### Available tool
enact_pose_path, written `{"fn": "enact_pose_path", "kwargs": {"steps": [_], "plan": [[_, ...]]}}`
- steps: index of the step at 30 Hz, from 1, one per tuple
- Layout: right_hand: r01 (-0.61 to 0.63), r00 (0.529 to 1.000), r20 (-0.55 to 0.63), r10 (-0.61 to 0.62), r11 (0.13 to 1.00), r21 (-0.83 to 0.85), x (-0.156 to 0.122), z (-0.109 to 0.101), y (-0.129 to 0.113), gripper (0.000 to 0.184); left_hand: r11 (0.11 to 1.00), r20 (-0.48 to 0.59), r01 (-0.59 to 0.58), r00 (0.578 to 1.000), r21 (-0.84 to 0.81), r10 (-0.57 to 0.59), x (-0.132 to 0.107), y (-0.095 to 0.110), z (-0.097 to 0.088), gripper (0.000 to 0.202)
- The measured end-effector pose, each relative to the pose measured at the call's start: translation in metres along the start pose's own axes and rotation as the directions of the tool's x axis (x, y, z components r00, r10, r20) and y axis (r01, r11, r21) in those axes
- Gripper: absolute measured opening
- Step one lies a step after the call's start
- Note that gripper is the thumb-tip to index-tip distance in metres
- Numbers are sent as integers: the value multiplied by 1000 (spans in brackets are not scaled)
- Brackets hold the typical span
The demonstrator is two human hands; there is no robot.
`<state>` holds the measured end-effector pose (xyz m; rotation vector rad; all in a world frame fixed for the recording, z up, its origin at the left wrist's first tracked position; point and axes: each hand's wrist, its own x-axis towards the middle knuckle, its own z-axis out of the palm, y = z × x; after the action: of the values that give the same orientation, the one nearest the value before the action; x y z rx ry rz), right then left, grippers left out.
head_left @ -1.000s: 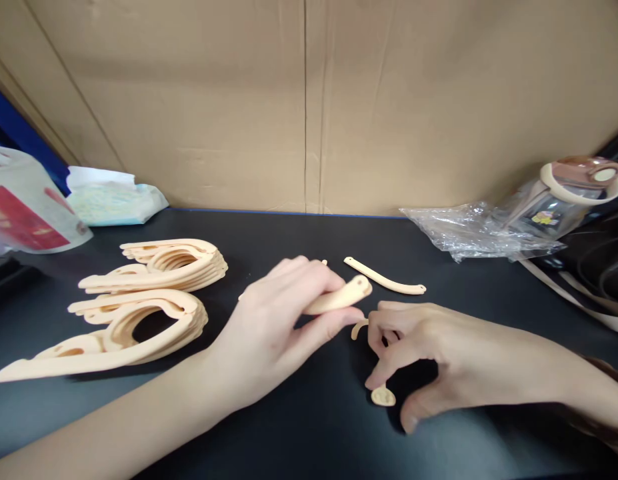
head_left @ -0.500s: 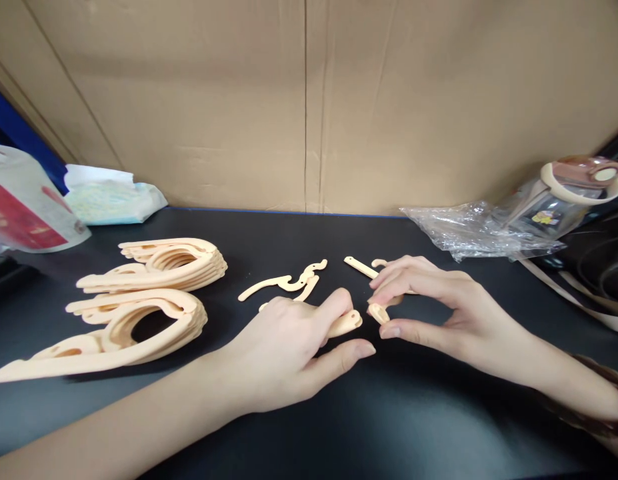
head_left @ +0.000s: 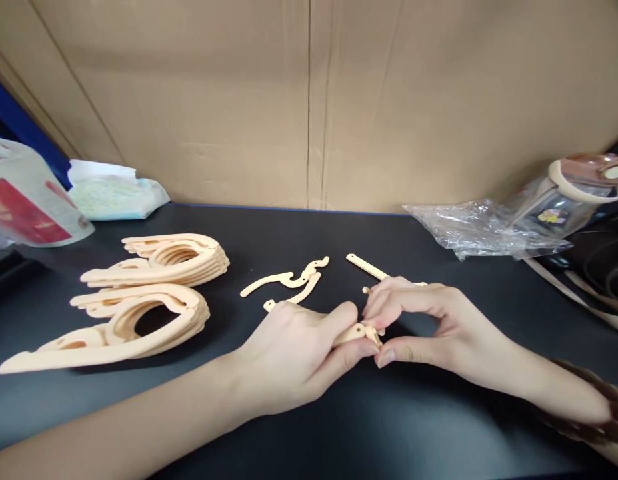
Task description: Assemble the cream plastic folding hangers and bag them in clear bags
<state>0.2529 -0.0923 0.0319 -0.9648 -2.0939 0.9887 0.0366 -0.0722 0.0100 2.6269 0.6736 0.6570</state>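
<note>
My left hand (head_left: 301, 347) grips a cream plastic hanger arm (head_left: 349, 335), its rounded, holed end showing past the fingers. Between thumb and fingertips, my right hand (head_left: 429, 323) pinches a small cream hanger piece (head_left: 373, 335), most of it covered by the fingers. The two pieces meet at their ends in front of me. Beyond my left hand lie curved hanger parts (head_left: 309, 275) on the dark table. A straight hanger bar (head_left: 367, 267) lies behind my right hand, its far end hidden.
Two stacks of folded cream hangers, a rear stack (head_left: 209, 257) and a front stack (head_left: 189, 317), sit at left. Behind them are a tissue pack (head_left: 119, 193) and a white-and-red cup (head_left: 33, 200). Crumpled clear plastic (head_left: 463, 227) and a drinking bottle (head_left: 563, 200) stand at right, before a cardboard wall (head_left: 213, 100).
My right hand has moved down and slightly left, bringing its piece against the end of the left hand's hanger arm. My left thumb has closed up toward the pieces.
</note>
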Motion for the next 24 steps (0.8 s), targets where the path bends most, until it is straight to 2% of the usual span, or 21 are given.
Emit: {"fn": "enact_pose_path", "kwargs": {"steps": [3,8,15,19,24], "plan": [[29,999,26,-30,999,19,0,-2,0,12,996,-36,-64,997,65,66,0,0,3,31],[75,996,49,-73,997,-29,0,-4,-2,7,991,-75,-66,994,119,75,2,-2,1,35],[133,991,52,-127,981,-141,-1,-4,-2,11,983,-78,-98,991,157,111,2,1,2,35],[131,990,66,-125,986,-107,-1,-5,4,10,960,-114,-146,977,240,177,2,3,4,36],[122,991,71,-116,988,-93,-1,-6,8,8,957,-99,-149,979,247,178,3,1,5,36]]}}
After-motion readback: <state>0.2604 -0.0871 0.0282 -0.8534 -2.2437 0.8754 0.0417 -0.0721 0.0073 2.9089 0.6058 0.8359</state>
